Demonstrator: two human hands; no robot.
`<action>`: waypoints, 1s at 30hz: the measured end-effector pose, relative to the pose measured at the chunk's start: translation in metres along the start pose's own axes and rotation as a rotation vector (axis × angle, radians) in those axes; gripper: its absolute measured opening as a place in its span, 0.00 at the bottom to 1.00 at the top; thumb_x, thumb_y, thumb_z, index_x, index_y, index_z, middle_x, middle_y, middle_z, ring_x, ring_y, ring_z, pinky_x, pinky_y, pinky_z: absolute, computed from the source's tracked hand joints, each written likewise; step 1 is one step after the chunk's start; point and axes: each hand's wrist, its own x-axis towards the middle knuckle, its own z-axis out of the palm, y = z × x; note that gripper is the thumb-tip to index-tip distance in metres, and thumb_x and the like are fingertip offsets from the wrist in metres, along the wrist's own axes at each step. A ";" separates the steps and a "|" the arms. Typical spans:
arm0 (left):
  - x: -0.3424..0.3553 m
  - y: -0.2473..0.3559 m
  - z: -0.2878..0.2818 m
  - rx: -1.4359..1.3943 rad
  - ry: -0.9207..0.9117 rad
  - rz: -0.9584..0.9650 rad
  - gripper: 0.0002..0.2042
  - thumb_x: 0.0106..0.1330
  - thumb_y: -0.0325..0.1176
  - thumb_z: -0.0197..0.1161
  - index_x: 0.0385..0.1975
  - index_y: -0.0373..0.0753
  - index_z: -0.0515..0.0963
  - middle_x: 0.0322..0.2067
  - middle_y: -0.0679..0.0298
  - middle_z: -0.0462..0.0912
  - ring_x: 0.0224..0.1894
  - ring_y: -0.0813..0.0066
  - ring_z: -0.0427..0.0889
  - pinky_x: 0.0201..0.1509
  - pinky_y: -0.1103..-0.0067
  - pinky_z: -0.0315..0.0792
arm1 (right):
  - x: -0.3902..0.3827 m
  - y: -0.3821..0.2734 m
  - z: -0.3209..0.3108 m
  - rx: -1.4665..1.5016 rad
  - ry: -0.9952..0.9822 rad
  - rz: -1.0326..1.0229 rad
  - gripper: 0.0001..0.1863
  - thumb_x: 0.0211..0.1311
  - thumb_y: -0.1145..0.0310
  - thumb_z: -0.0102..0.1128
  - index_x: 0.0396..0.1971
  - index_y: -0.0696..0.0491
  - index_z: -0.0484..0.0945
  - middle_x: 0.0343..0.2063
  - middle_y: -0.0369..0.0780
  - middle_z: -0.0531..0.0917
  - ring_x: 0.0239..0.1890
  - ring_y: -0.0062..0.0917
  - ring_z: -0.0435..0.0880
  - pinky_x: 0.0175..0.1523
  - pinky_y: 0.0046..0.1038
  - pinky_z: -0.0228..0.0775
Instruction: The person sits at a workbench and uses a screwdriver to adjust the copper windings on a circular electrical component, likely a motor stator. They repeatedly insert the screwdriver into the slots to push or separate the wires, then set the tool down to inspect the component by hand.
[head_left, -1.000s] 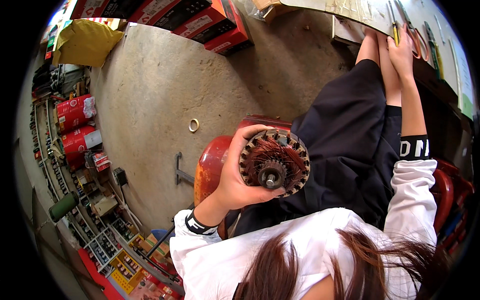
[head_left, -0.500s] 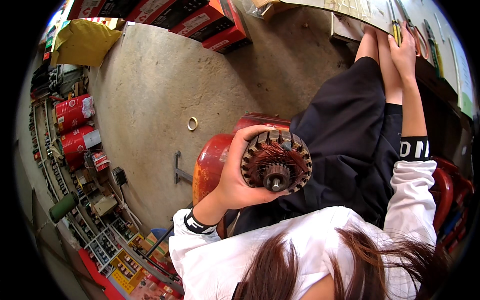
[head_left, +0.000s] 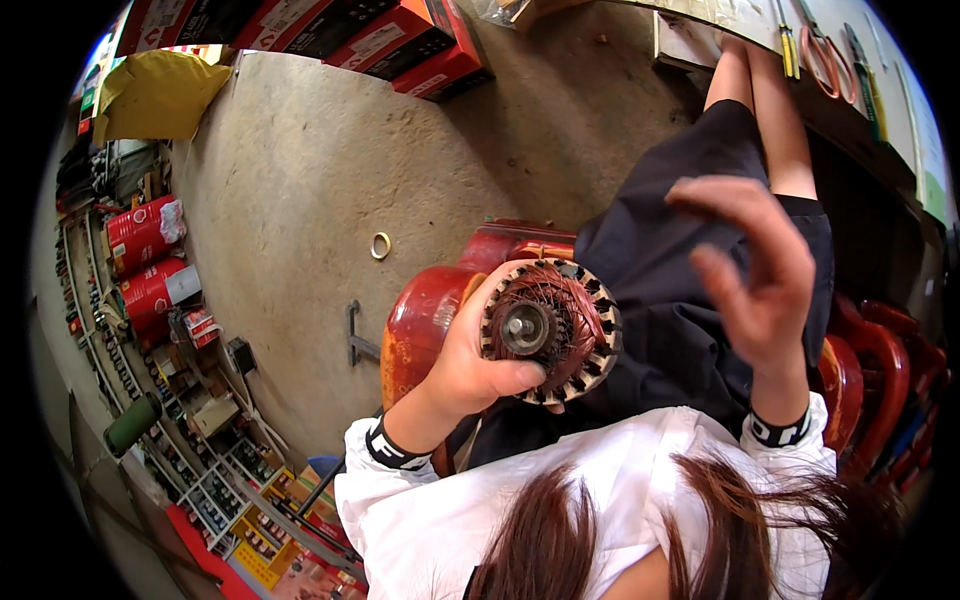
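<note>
My left hand (head_left: 480,352) is wrapped around a motor armature (head_left: 585,335) above my lap. Reddish copper windings fill the armature's slotted rim, and its commutator and shaft end face up toward me. The thumb presses on the windings by the commutator; the fingers behind are largely hidden. To the right, over the dark skirt, my right hand (head_left: 765,275) hangs in the air, blurred, with thumb and fingers apart and nothing visible between them. A gap separates it from the armature.
On the table (head_left: 700,10) at upper right lie a yellow-handled tool (head_left: 789,50), scissors (head_left: 826,65) and pliers (head_left: 868,90). A red wooden chair arm (head_left: 425,310) stands left of my lap. A tape roll (head_left: 381,246) lies on the concrete floor. Red boxes (head_left: 430,60) sit at the top.
My right hand has come away from the tools on the table and back toward the armature. In my left hand the armature has tilted, its shaft end shifting up and left.
</note>
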 end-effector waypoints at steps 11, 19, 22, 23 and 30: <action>0.004 0.006 0.019 0.033 0.034 -0.062 0.45 0.42 0.47 0.78 0.60 0.32 0.64 0.48 0.57 0.78 0.45 0.71 0.82 0.47 0.78 0.80 | -0.014 -0.029 0.023 0.169 -0.262 0.032 0.22 0.46 0.68 0.72 0.45 0.55 0.82 0.42 0.42 0.80 0.43 0.34 0.78 0.50 0.32 0.70; 0.004 0.005 0.018 0.048 0.034 -0.050 0.45 0.42 0.46 0.79 0.60 0.31 0.63 0.49 0.58 0.77 0.50 0.70 0.80 0.56 0.75 0.74 | -0.018 -0.025 0.022 0.255 -0.230 0.099 0.21 0.49 0.68 0.71 0.46 0.56 0.81 0.44 0.44 0.79 0.50 0.35 0.78 0.56 0.33 0.69; 0.004 -0.001 0.015 0.048 0.046 0.003 0.45 0.42 0.46 0.80 0.59 0.31 0.64 0.49 0.57 0.77 0.51 0.69 0.79 0.57 0.75 0.74 | -0.009 0.008 0.011 0.074 0.070 0.015 0.22 0.53 0.68 0.68 0.49 0.58 0.79 0.48 0.46 0.78 0.54 0.37 0.76 0.60 0.33 0.67; 0.003 -0.004 0.013 0.039 0.039 0.025 0.45 0.42 0.46 0.80 0.59 0.31 0.64 0.49 0.56 0.76 0.51 0.68 0.80 0.57 0.75 0.74 | 0.000 0.023 0.008 -0.041 0.194 0.082 0.22 0.55 0.67 0.67 0.50 0.58 0.78 0.49 0.47 0.78 0.55 0.39 0.76 0.60 0.34 0.66; 0.007 -0.005 0.009 0.005 -0.003 0.002 0.44 0.44 0.45 0.79 0.58 0.29 0.61 0.47 0.53 0.76 0.48 0.60 0.81 0.51 0.61 0.80 | 0.067 0.190 -0.070 -0.933 0.597 0.052 0.32 0.55 0.61 0.66 0.60 0.55 0.70 0.63 0.54 0.63 0.63 0.49 0.62 0.67 0.44 0.57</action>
